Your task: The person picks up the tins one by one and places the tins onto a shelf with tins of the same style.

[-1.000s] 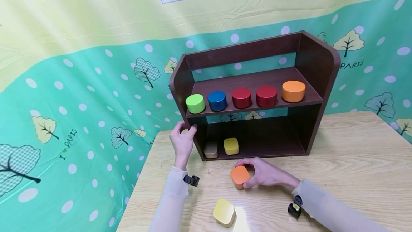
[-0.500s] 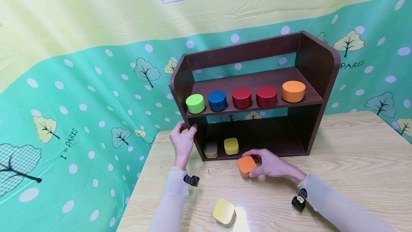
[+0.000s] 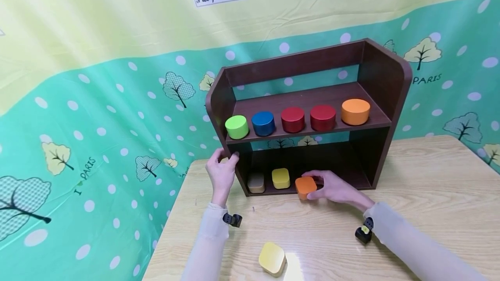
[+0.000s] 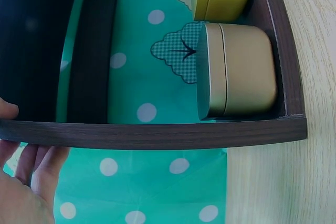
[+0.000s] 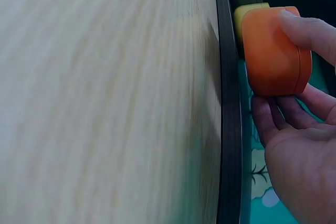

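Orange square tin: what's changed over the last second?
The right hand, gripping the orange square tin, carried it from the table forward to the shelf unit's bottom level, beside the yellow tin. The left hand kept holding the shelf's side; other tins stayed put.

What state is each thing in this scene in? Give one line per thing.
Left hand: gripping the shelf's side panel.
Right hand: holding the orange tin.
Orange tin: lid on, at the lower shelf's front edge.
Shelf: upright on the table.
Yellow tin: closed, loose on the table.
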A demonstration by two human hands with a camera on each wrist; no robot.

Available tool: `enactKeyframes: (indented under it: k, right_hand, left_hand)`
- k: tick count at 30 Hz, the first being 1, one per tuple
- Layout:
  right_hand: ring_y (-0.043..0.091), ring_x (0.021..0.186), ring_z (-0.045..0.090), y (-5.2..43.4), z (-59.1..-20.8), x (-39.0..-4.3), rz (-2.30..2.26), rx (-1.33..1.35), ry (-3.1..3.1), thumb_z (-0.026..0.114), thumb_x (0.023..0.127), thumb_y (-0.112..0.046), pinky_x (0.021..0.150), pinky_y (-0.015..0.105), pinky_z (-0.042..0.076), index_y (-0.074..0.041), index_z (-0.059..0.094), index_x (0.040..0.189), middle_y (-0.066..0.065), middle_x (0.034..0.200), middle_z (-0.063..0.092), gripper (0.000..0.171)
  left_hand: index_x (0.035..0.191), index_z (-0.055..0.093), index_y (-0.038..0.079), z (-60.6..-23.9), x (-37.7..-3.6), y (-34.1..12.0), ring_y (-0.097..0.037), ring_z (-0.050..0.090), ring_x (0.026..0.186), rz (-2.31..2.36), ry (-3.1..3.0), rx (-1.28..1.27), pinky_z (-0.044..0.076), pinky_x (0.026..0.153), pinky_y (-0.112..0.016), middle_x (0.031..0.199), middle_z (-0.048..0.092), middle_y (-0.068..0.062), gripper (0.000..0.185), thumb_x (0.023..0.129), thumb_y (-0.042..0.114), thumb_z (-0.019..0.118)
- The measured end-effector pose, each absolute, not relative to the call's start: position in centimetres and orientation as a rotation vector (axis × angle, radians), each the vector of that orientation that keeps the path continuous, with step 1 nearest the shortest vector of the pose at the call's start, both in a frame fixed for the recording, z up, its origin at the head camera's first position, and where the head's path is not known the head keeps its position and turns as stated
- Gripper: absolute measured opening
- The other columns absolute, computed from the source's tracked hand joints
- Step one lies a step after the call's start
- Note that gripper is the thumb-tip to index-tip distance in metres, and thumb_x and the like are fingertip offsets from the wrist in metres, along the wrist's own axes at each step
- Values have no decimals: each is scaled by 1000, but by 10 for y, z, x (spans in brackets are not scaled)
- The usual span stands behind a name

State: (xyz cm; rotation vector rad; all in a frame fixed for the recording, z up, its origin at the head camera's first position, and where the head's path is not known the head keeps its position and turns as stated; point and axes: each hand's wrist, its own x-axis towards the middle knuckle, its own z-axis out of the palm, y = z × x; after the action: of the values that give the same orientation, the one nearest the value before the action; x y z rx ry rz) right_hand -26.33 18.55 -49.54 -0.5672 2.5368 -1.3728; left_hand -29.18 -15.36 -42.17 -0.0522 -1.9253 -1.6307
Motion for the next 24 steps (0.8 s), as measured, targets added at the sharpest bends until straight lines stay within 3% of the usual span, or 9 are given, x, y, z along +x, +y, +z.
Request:
enactKeyframes:
  k: [9, 24]
  right_hand:
    - [43, 133, 59, 194, -494, -279, -1378, -539, 2583, 86, 92, -25, 117, 71, 45, -2, 62, 149, 24, 147, 66, 65]
    - [40, 127, 60, 195, -499, -290, -1411, -498, 2578, 85, 92, -22, 117, 71, 44, 0, 61, 149, 24, 142, 68, 65]
  left_hand:
    - [96, 78, 2, -423, -292, -154, -14, 63, 90, -1632, -1916, -59, 52, 80, -23, 90, 69, -5, 9, 88, 1, 81]
    - [98, 79, 2, -423, -292, -153, -14, 64, 88, -1636, -1918, -53, 54, 75, -21, 94, 71, -10, 9, 89, 2, 80]
